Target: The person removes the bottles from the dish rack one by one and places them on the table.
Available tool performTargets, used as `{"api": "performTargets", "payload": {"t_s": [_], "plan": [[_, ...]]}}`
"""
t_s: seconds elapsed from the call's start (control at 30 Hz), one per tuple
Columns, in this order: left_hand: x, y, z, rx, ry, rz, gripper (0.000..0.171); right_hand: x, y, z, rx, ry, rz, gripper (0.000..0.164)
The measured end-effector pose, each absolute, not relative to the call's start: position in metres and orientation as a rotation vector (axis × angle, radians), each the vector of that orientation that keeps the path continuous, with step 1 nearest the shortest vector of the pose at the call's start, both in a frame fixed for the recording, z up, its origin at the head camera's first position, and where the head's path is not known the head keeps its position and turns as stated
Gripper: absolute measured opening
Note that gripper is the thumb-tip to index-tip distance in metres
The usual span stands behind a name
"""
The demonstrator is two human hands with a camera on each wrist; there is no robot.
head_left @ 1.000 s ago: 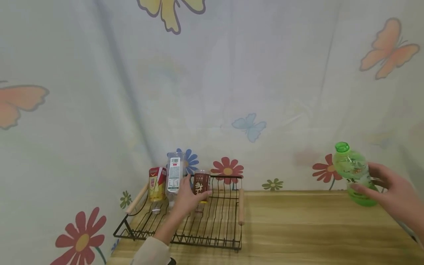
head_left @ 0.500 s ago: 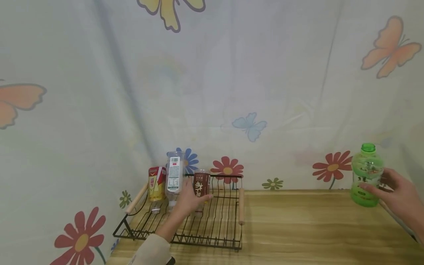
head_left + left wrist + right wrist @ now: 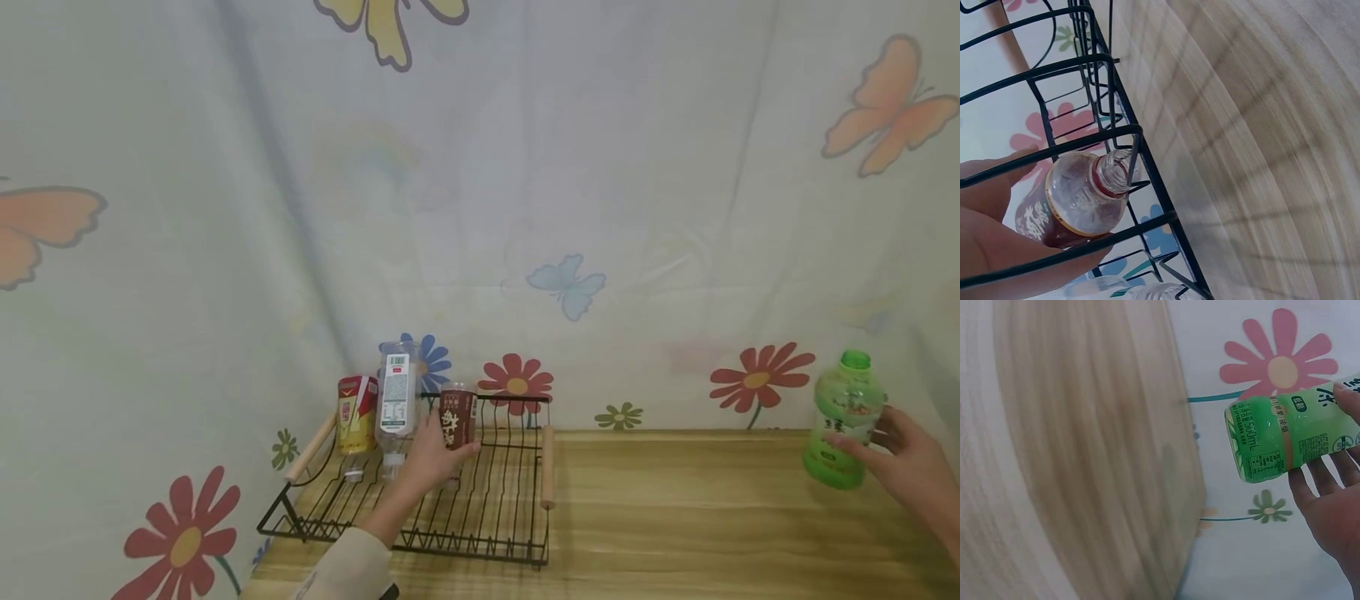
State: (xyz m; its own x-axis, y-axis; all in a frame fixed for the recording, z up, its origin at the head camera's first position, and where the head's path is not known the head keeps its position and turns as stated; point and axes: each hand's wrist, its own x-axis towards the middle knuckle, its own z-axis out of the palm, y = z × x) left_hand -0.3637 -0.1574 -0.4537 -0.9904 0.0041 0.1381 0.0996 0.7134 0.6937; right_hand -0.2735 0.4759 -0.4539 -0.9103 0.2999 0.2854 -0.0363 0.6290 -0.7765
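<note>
My left hand (image 3: 429, 457) grips a bottle with a dark red label (image 3: 460, 410), which stands neck-down in a black wire rack (image 3: 472, 550). In the left wrist view, thumb and fingers lie on either side of this bottle (image 3: 1088, 197), its bare threaded neck by the wires. Out to the right, my right hand (image 3: 903, 454) holds a green plastic bottle (image 3: 843, 417) upright without a cap, over the back of the table. Fingers and thumb wrap the green bottle's (image 3: 1272, 434) label in the right wrist view, and its base shows apart from the wooden surface.
Left of my left hand, a clear bottle with a white label (image 3: 397, 396) and a red-and-yellow bottle (image 3: 356, 414) also stand neck-down in the rack. A wooden handle (image 3: 547, 467) edges the rack's right side. Behind the wooden table (image 3: 675, 508) hangs a flowered curtain (image 3: 637, 208).
The green bottle in my right hand has moved right and lower, and turned from tilted to nearly upright. My left hand stays at the dark red bottle, almost unmoved.
</note>
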Motion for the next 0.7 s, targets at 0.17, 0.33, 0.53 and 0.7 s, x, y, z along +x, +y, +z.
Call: {"api": "performTargets", "payload": {"t_s": [0.17,0.33,0.53,0.7], "plan": [[-0.366,-0.158,-0.458,-0.083,-2.791,-1.1,0.099,-0.276,0.482,-0.462,-0.322,-2.463,1.254,0.094],[-0.367,-0.159,-0.459,-0.054,-2.787,-1.082,0.092,-0.278,0.486,-0.471,-0.402,-2.497,1.25,0.1],[-0.367,-0.158,-0.46,-0.049,-2.772,-1.085,0.091,-0.285,0.494,-0.482,-0.468,-2.519,1.249,0.107],[-0.366,-0.158,-0.461,-0.055,-2.756,-1.087,0.091,-0.285,0.491,-0.485,-0.509,-2.528,1.254,0.106]]}}
